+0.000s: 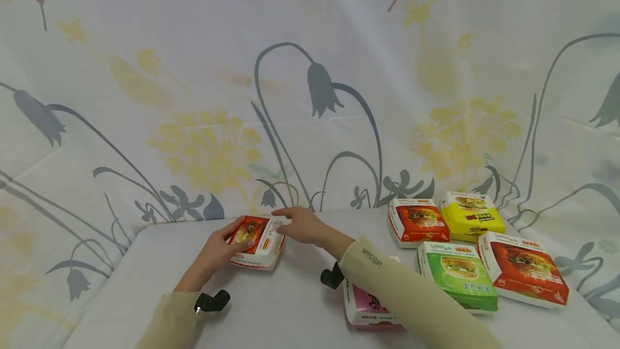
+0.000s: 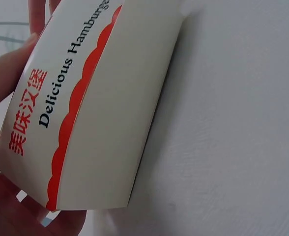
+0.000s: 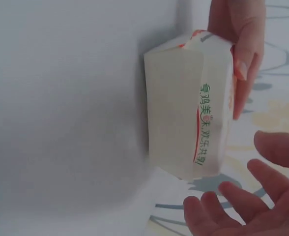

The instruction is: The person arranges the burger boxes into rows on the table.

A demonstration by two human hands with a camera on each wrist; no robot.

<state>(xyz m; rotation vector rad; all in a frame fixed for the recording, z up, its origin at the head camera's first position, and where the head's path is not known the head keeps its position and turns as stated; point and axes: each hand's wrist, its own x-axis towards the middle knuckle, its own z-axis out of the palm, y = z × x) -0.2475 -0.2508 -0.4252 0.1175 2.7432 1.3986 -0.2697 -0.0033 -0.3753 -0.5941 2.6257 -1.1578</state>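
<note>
The right sleeve was pale beige, with small dark lettering reading "LetsSlim" near its cuff end. Just beside that sleeve's end sat a stubby black wrist camera. Well left of the right sleeve came the left sleeve, matching beige, its black camera bent and round-ended. The left hand and right hand were bare.
</note>
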